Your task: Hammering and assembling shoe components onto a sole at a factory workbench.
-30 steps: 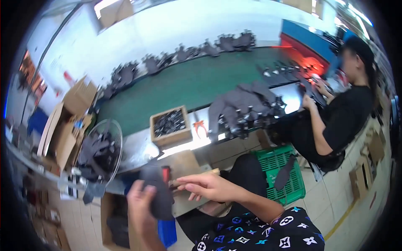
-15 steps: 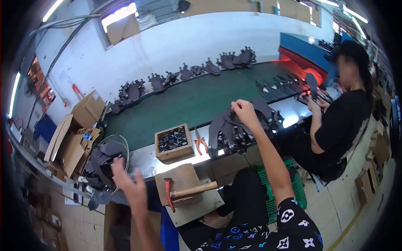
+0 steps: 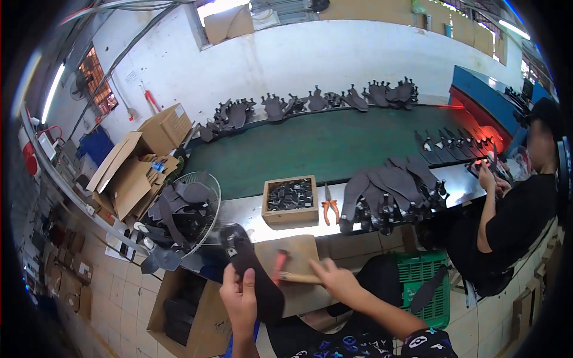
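A dark grey sandal sole (image 3: pixel 262 280) with a small metallic piece near its far end is held tilted up in my left hand (image 3: pixel 240 297), thumb along its edge. My right hand (image 3: pixel 339 283) is closed round the end of the wooden handle of a red-headed hammer (image 3: pixel 301 277). The hammer lies across a tan block (image 3: pixel 298 246) in front of me, its head slightly blurred. Beyond the block stand a wooden box (image 3: pixel 290 216) of small black parts and orange-handled pliers (image 3: pixel 330 209). Piled soles with black straps (image 3: pixel 385 191) rest to their right.
A wire basket (image 3: pixel 218 209) of soles stands at left, above an open carton (image 3: pixel 209 316). Behind runs a green conveyor belt (image 3: pixel 310 143) with soles along its far edge. A green crate (image 3: pixel 439 262) is at right, near a seated co-worker (image 3: pixel 519 203) handling a sole.
My left hand, open and bare before, now holds a sole. From the sole pile my right hand has come down and back to the hammer handle. The view has shifted.
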{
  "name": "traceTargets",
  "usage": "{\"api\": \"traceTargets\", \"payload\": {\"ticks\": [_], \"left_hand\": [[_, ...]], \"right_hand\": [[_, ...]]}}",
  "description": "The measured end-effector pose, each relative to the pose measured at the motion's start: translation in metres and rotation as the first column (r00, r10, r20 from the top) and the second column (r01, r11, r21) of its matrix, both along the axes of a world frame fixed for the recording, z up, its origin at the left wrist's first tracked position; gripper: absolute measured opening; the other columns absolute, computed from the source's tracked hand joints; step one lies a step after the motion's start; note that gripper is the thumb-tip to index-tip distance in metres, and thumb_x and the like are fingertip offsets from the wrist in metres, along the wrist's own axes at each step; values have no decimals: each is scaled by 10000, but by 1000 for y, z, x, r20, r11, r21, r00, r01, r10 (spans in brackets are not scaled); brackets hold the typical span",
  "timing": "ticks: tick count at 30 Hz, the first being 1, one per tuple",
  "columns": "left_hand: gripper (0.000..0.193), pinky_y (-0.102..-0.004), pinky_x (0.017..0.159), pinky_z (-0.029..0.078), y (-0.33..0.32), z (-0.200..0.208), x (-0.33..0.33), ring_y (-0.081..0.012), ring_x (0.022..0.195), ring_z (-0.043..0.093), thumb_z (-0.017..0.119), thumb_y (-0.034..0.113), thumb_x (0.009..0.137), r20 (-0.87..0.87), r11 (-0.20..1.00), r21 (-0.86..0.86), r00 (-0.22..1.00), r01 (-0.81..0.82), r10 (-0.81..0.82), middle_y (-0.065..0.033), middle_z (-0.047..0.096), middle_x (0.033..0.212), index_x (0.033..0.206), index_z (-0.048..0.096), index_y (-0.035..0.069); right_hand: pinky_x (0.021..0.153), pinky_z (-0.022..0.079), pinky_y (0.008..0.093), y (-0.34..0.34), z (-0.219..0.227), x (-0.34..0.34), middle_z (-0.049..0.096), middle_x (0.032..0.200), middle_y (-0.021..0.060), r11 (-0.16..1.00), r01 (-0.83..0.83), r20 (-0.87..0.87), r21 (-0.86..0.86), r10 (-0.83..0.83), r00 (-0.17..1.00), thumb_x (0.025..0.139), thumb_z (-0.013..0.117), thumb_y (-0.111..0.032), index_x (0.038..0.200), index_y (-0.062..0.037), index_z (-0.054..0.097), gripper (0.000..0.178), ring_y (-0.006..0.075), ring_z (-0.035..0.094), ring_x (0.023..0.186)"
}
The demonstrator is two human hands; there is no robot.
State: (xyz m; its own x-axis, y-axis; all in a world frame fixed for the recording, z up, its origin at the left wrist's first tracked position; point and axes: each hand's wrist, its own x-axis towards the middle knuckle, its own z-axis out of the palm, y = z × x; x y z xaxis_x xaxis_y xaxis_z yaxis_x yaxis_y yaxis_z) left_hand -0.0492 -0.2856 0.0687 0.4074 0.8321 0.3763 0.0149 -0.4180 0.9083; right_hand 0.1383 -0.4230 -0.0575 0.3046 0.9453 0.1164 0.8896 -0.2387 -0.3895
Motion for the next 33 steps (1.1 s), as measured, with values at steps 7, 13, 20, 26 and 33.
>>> {"api": "traceTargets", "payload": {"ticks": [7, 13, 20, 26, 33], "left_hand": [[556, -459, 1012, 387, 29, -78, 45, -317, 1210, 494, 676, 224, 938, -711, 961, 276, 668, -22, 220, -191, 536, 1314, 1390, 469, -27], [384, -482, 952, 416, 53, -47, 123, -314, 1093, 583, 661, 195, 917, -512, 826, 538, 844, 169, 161, -112, 641, 1164, 1277, 611, 70], [124, -450, 810, 517, 158, -76, 270, -375, 941, 648, 654, 82, 880, -519, 714, 549, 847, 434, -116, -175, 659, 960, 962, 704, 4], [351, -425, 748, 542, 175, -95, 299, -375, 783, 697, 734, 38, 766, -522, 827, 337, 820, 450, -234, -235, 699, 797, 1114, 711, 1], [604, -307, 685, 510, 153, -68, 259, -168, 676, 646, 749, 29, 789, -243, 952, 222, 958, 210, -154, -100, 676, 713, 1360, 562, -32]], "right_hand": [[600, 538, 401, -151, -36, 15, 672, 734, 181, 894, 415, -364, 167, -336, 869, 749, 667, -78, 961, -65, 698, 214, 346, 692, 662], [499, 336, 241, -182, 11, -49, 484, 559, -29, 685, 718, -713, 123, -443, 544, 881, 690, -138, 919, -18, 728, 131, 24, 437, 548], [497, 311, 231, -148, 12, -55, 540, 597, -59, 703, 703, -848, 110, -303, 435, 905, 676, -97, 948, 7, 749, 134, 16, 404, 529], [499, 349, 229, -143, 5, -28, 513, 565, -46, 713, 667, -839, 215, -215, 500, 916, 667, -103, 977, -10, 749, 138, 19, 455, 523], [562, 492, 261, -101, 29, 15, 670, 649, 26, 744, 575, -744, 340, -161, 649, 942, 651, -94, 1072, 2, 736, 183, 53, 634, 613]]}}
